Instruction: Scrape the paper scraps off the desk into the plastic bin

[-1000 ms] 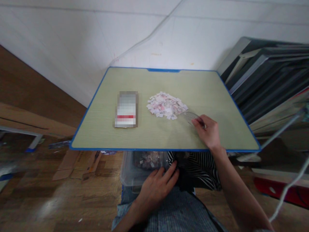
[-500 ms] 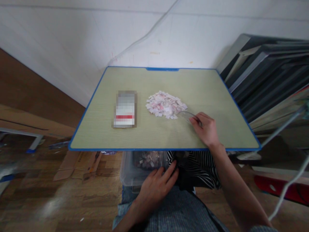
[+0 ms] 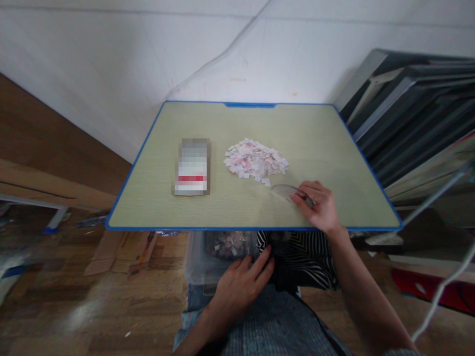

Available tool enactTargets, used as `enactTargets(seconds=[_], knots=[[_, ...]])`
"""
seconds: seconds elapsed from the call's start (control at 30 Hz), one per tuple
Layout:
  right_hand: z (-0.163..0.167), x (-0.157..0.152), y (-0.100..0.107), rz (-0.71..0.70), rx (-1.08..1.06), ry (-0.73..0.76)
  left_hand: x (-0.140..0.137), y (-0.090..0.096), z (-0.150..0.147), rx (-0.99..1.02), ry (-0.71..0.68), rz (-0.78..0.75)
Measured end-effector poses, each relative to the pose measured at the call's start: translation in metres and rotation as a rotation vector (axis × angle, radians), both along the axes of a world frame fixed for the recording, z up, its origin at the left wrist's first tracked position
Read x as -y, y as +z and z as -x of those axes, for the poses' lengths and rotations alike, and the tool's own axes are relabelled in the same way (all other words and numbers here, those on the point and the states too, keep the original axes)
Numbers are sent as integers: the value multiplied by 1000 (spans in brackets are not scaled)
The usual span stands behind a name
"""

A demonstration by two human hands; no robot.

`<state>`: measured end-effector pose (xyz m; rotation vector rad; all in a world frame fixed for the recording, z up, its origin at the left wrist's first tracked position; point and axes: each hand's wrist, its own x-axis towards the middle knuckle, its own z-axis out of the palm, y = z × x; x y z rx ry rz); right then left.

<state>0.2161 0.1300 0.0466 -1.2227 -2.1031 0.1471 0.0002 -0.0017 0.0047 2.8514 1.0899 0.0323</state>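
My right hand [image 3: 317, 205] pinches a clear, thin plastic piece with a curved edge [image 3: 284, 191], its kind not certain, just above or on the tabletop. To its upper left lies a heap of small white and pinkish paper bits [image 3: 256, 158], a short gap from the plastic's tip. My left hand [image 3: 243, 282] is below the table edge, its fingers stretched out over my lap, by a black-and-white striped cloth [image 3: 308, 259] and a clear plastic bin [image 3: 196, 264]. Small pale bits [image 3: 230, 244] show inside the bin.
The pale-topped table [image 3: 148, 212] has a blue rim and stands against a white wall. A blurred-out flat pack [image 3: 192, 168] lies on its left part. Dark flat panels [image 3: 419, 99] lean at right. Flattened cardboard [image 3: 122, 252] is on the wooden floor. A white cable [image 3: 445, 284] hangs at right.
My right hand has drawn the clear plastic piece down, toward me and off the heap's near edge. A few paper bits there have shifted. My left hand has stayed put.
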Motion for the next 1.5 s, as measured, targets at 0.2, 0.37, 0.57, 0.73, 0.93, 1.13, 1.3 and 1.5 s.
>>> enactTargets(seconds=[0.2,0.37,0.57,0.73,0.93,1.13,1.3,1.5], knots=[[2,-3,-1,43,-53,-148,-1,1,0,-5,-6,18],[2,-4,-1,73,9,-55,-1,1,-1,-13,-4,15],[0,0,0,45,-83,-105,-1,0,0,2,-2,4],[1,2,1,72,-22,50,0,-2,0,-3,-5,-9],[1,4,4,77,-76,17,0,-1,0,-9,-9,-8],[3,0,-2,98,44,150,-1,1,0,2,-1,12],[4,-3,-4,70,106,137,-1,1,0,11,-3,13],[-5,1,-1,43,60,37,-2,1,0,4,-6,19]])
